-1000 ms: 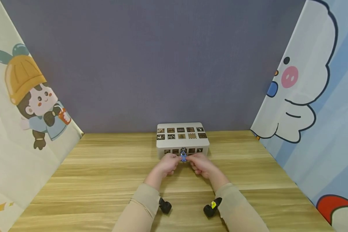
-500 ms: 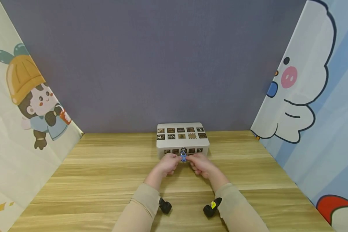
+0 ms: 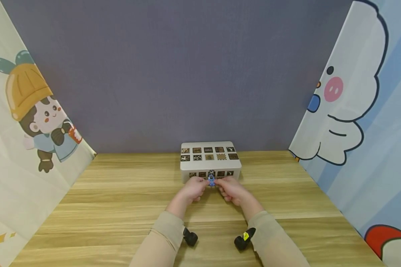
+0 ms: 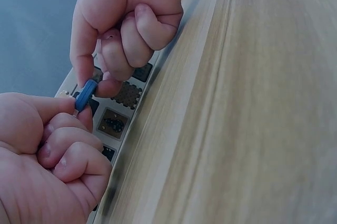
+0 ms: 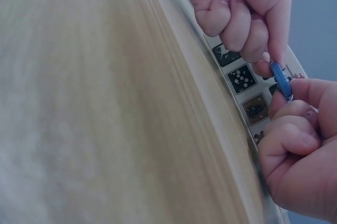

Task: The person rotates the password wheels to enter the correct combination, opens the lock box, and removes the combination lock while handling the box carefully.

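Note:
A white box (image 3: 206, 165) with small dark square pictures stands against the grey back wall. At the latch on its front hangs a small blue padlock (image 3: 211, 180). My left hand (image 3: 194, 188) pinches the padlock's left side between thumb and forefinger. From the right, my right hand (image 3: 233, 189) pinches the other side the same way. Both wrist views show the blue padlock (image 4: 86, 95) edge-on between the fingertips, the other fingers curled into the palms. The fingers hide much of its face.
The box rests at the back edge of a wood-grain table (image 3: 127, 207). Printed cartoon panels stand left and right of it. A small black camera (image 3: 190, 237) sits at the left cuff, another black camera (image 3: 242, 241) at the right.

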Demonstrator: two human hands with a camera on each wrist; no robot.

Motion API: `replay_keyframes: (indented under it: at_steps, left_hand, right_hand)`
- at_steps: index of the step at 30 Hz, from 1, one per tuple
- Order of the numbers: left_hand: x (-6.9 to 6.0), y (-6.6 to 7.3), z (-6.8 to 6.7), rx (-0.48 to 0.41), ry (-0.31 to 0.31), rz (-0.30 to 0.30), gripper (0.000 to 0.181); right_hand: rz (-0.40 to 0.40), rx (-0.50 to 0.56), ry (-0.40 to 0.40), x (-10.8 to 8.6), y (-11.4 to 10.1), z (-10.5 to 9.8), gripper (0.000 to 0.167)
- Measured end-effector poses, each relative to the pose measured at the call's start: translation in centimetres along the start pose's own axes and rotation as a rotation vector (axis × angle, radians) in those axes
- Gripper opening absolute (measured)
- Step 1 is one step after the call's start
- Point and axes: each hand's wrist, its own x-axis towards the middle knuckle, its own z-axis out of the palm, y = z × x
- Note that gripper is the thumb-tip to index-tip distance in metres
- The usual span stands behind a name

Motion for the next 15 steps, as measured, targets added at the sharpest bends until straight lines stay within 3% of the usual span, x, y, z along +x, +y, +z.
replay_keyframes:
  at_steps: [15]
  left_hand:
    - [0.14, -0.22, 0.01, -0.004, 0.008, 0.009, 0.032]
  right_hand:
    - [-0.005, -0.029, -0.002, 0.35, 0.51, -0.31, 0.035]
